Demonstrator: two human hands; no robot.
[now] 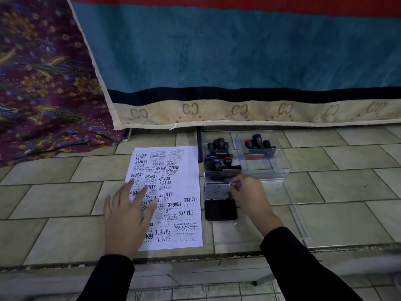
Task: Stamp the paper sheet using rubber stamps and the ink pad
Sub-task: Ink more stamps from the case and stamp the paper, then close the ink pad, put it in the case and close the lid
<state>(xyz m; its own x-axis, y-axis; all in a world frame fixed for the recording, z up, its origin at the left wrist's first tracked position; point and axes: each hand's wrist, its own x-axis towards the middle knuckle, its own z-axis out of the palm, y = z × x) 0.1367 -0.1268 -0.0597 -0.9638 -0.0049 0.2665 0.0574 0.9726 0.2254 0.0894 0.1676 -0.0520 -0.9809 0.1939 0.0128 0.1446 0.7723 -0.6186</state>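
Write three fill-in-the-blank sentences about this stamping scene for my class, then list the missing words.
1. The left hand rests flat on the ___.
2. The ink pad, beside the right hand, has its lid ___.
3. The stamps sit in a clear ___ behind the ink pad.

Missing words: paper sheet; open; box.

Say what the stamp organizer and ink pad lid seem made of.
The stamp organizer looks like clear glossy plastic, likely acrylic: floor tiles show through its walls. The ink pad lid is silvery with a dull sheen, metal or plastic; unclear which.
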